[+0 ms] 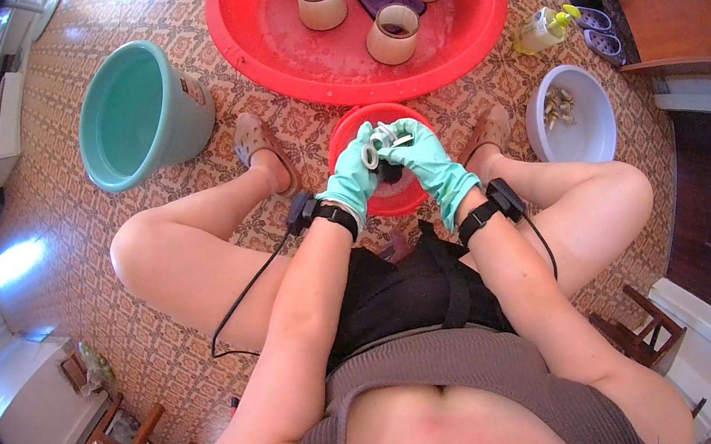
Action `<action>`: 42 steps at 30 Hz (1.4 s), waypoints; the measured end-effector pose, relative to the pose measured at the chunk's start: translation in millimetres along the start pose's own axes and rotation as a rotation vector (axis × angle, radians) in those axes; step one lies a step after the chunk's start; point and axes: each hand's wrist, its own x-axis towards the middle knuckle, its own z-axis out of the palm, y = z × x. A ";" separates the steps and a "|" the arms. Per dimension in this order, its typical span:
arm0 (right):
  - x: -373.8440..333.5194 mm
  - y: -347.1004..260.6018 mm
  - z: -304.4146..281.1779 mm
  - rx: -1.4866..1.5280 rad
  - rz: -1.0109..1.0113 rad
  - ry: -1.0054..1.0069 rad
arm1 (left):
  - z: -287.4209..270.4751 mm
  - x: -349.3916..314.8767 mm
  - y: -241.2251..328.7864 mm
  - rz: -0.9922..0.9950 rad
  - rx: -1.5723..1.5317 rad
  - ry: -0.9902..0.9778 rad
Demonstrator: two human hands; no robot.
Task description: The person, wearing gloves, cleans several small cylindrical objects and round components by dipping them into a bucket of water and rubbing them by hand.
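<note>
Pale ring-ended fittings [371,157] sit between the fingertips of your two hands, over the small red basin [368,111]; your left hand [352,176], in a mint-green rubber glove, curls its fingers around the left side of the cluster, next to the oval ring; your right hand [431,160], gloved alike, pinches the pale strips from the other side; both hands are closed and nearly meet, and which fingertip grips which fitting you cannot tell, since they overlap; a black piece [387,172] shows between your palms, just below the fittings, its shape partly hidden. Beyond the small basin stands the wide red tub [285,58], holding beige lampshades [393,43], some upright and one on its side; to your left is a teal bucket [193,108]; to your right, a pale lilac basin [583,133] holds small brass-coloured pieces [557,106], with a pump bottle [542,30] beyond it.
</note>
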 end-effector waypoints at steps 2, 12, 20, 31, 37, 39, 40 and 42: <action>0.3 6.8 0.2 -0.087 0.012 -0.047 | -1.6 2.4 1.7 0.023 0.140 0.053; -6.6 -16.2 10.4 0.150 0.123 -0.281 | 12.4 -3.6 10.1 0.161 0.352 0.248; -1.1 -13.5 5.1 0.211 0.114 -0.144 | 19.9 -9.1 17.3 0.129 0.404 0.108; 4.4 1.1 -16.7 0.289 0.021 -0.035 | 26.0 -33.2 36.2 -0.001 0.421 -0.224; 2.6 -9.3 -7.2 0.314 0.043 0.016 | 26.3 -31.0 36.9 0.053 0.455 -0.187; 5.0 -11.0 -9.1 0.319 0.036 -0.023 | 27.1 -29.3 38.9 0.041 0.418 -0.173; 6.0 -11.0 -10.9 0.324 0.030 -0.061 | 27.5 -28.5 40.3 0.028 0.381 -0.158; 5.1 -11.1 -16.5 0.290 0.048 -0.035 | 31.8 -27.9 42.5 0.036 0.338 -0.145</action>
